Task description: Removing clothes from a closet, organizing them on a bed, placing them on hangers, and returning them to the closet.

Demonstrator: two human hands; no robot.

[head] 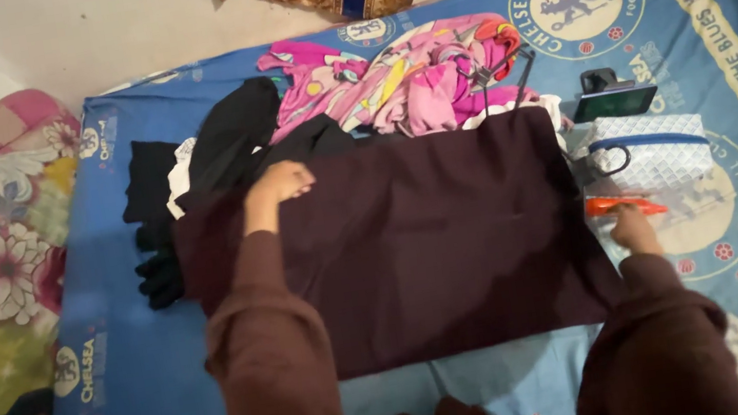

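Pink garment (412, 72), phone (615, 103), black clothes (225, 141)

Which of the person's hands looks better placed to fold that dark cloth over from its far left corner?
The left hand, probably: it rests on the dark maroon cloth at that corner. The right hand sits off the cloth's right edge, by an orange object.

Clothes pile (352, 101) blocks above; blue sheet (129, 374) left seems free.

A matt, smooth dark maroon cloth (433, 237) is spread on a printed blue bedsheet (119, 375) of soft fabric. A quilted white pouch (657, 154) and glossy pink garment (408, 78) are seen.
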